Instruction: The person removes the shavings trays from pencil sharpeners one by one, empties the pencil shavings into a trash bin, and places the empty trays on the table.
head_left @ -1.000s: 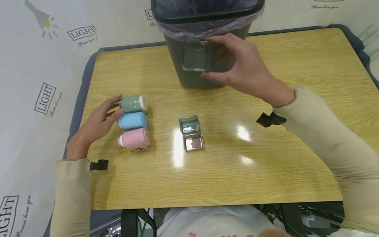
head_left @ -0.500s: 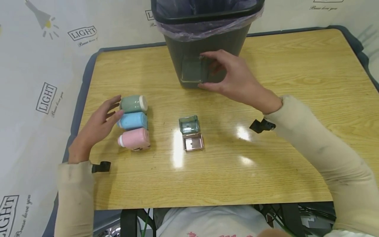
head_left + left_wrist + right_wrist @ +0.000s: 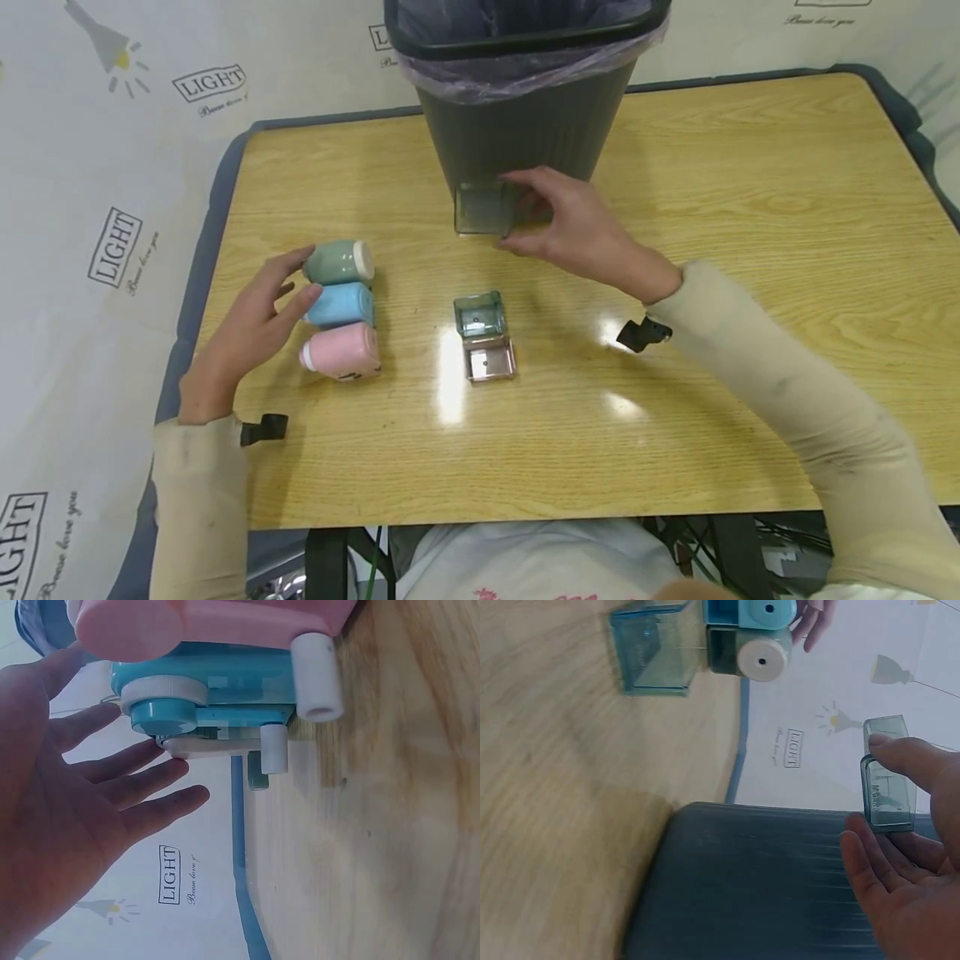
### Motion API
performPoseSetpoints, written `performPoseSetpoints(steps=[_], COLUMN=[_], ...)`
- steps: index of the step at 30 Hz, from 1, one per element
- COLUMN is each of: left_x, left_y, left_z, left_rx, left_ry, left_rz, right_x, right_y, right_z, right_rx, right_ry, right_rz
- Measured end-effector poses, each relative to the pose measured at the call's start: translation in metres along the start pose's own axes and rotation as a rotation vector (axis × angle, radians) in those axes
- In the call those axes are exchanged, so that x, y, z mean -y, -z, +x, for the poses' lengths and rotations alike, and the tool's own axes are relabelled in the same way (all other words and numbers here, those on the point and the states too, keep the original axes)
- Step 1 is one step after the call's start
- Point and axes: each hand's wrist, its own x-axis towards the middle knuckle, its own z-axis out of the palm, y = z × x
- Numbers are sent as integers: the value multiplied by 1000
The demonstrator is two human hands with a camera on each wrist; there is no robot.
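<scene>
My right hand (image 3: 573, 225) pinches a small clear green-tinted shavings drawer (image 3: 482, 208) between thumb and fingertips, in front of the bin's lower wall. In the right wrist view the held drawer (image 3: 891, 796) appears upright beside the thumb. Three crank pencil sharpeners lie in a row at the left: green (image 3: 330, 263), blue (image 3: 345, 305) and pink (image 3: 339, 350). My left hand (image 3: 243, 325) is beside the green and blue ones, its fingers extended. Whether it touches them I cannot tell. A teal drawer (image 3: 480, 317) and a pinkish drawer (image 3: 490, 362) stand together mid-table.
A dark grey waste bin (image 3: 525, 137) with a purple liner (image 3: 487, 83) stands at the back of the wooden table (image 3: 750, 292). Behind the table's dark padded edge (image 3: 206, 208) hangs a white printed sheet (image 3: 142, 175).
My right hand has lowered the clear drawer from near the bin's liner toward the table, moving slightly left. My left hand has shifted slightly right; the sharpeners and the other drawers have stayed put.
</scene>
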Motion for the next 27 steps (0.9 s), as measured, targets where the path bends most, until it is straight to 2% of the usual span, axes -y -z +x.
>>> performPoseSetpoints(steps=[12,21,27], left_x=[4,10,13], left_y=[-1,-1,-4], left_z=[3,6,9], left_rx=[4,-54,-135], left_ry=[29,-5,-56], left_rz=[12,16,46], right_x=[-25,-39,-45], right_y=[-33,-49,-54], right_z=[9,12,12], right_rx=[101,172,203], right_ry=[-73,-130,-150], right_rz=[44,32,7])
